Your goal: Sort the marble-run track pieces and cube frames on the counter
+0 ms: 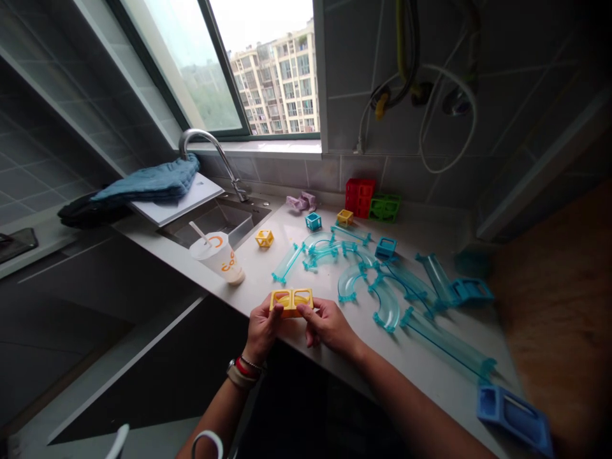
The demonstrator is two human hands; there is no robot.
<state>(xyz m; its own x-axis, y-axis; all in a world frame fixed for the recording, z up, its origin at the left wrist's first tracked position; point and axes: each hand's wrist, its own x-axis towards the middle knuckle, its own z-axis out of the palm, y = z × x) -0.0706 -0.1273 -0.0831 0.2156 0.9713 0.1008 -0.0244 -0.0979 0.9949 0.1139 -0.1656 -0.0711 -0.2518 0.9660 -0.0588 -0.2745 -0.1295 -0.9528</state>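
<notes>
Both hands hold a yellow open-frame toy block [292, 299], two square windows wide, at the counter's front edge. My left hand [261, 330] grips its left end, thumb on the near face. On its right end the thumb and fingers of my right hand [329, 324] are closed. Beyond the hands lie several clear teal track pieces [386, 303], some curved and some straight. A small yellow cube frame [264, 238], another yellow cube [345, 217] and a teal cube [313, 221] stand farther back on the counter.
A lidded drink cup with a straw [217, 257] stands left, beside the sink [174, 233] and faucet [210, 137]. Red [359, 197] and green [385, 207] frame blocks stand at the wall. Blue frame blocks [514, 417] lie right. Folded blue cloth [148, 180] rests on a white board.
</notes>
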